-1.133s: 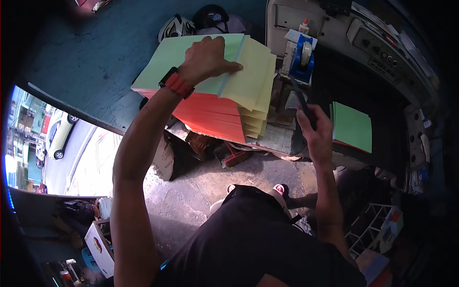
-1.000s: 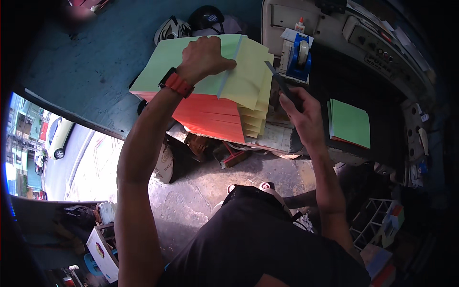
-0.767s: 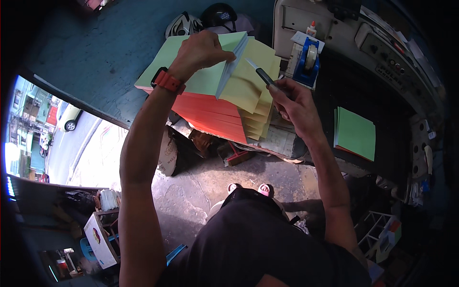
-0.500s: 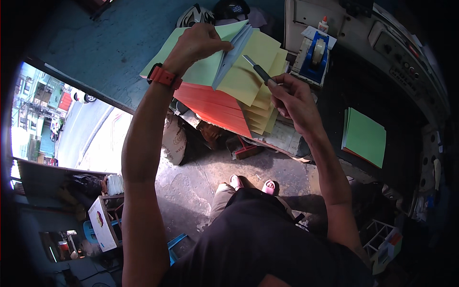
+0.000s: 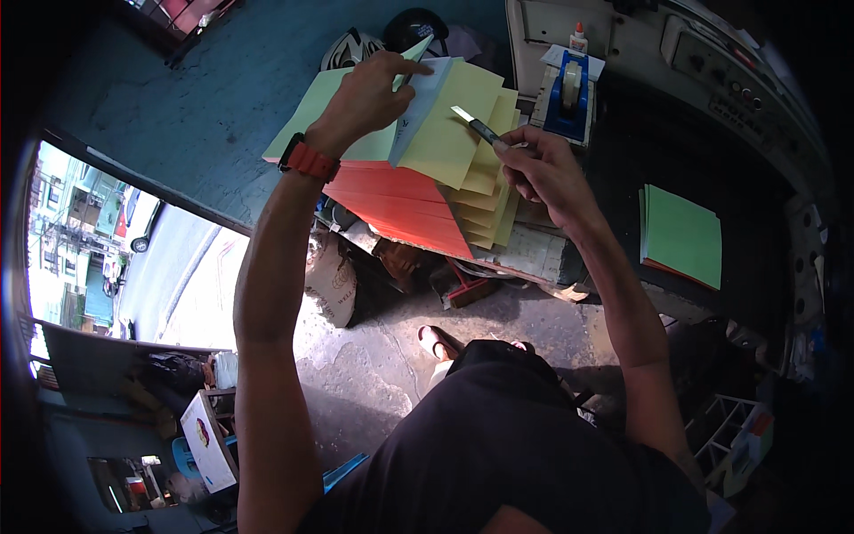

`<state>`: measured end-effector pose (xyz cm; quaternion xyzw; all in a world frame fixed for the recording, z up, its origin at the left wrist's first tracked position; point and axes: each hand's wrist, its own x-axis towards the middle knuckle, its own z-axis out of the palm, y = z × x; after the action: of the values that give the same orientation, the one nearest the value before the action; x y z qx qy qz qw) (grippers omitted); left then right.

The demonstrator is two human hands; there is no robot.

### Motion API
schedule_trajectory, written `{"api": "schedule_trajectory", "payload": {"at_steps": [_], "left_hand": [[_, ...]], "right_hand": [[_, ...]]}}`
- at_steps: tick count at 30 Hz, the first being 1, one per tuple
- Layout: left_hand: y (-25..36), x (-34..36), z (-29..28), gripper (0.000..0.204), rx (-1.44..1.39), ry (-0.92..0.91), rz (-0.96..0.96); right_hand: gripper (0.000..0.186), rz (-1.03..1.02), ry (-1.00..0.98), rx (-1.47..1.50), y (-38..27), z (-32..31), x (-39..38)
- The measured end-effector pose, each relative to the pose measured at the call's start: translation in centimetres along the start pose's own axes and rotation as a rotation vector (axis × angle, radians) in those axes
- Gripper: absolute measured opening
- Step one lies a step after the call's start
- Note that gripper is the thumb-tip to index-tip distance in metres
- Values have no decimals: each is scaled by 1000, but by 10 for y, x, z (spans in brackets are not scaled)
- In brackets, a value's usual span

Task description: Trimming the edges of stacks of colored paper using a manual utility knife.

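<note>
My left hand point(image 5: 365, 98), a red watch on its wrist, grips the raised edge of some green sheets point(image 5: 325, 100). Its index finger stretches over pale bluish-white sheets point(image 5: 420, 105) between the green paper and the yellow sheets point(image 5: 458, 133). These layers top a tall stack whose lower side is red-orange paper point(image 5: 400, 203). Lower yellow sheets stick out at the right in several steps. In my right hand point(image 5: 547, 173) is a utility knife point(image 5: 480, 130), blade out and pointing up-left. Its blade appears over the yellow sheets; whether it touches them I cannot tell.
A blue tape dispenser point(image 5: 567, 100) stands right of the stack, with a glue bottle point(image 5: 578, 40) behind it. Farther right, a smaller green paper stack point(image 5: 683, 236) lies on a dark surface. Two helmets, one black point(image 5: 415, 31) and one white point(image 5: 350, 48), sit behind the stack.
The view has shifted slightly. My left index finger now reaches out over the pale sheets, which show more openly. The knife is still in my right hand, a little farther right relative to the stack.
</note>
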<state>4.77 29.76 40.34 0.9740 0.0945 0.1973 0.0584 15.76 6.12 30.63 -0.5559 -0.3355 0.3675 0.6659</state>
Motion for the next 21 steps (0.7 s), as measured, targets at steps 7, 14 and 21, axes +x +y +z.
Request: {"api": "schedule_trajectory", "payload": {"at_steps": [7, 14, 21], "left_hand": [[18, 3, -2, 38, 199, -116, -27], [15, 0, -2, 42, 193, -94, -3], [13, 3, -5, 39, 119, -157, -69]], "right_hand": [[22, -27, 17, 28, 4, -3, -6], [18, -34, 11, 35, 10, 2, -1], [19, -40, 9, 25, 9, 4, 4]]}}
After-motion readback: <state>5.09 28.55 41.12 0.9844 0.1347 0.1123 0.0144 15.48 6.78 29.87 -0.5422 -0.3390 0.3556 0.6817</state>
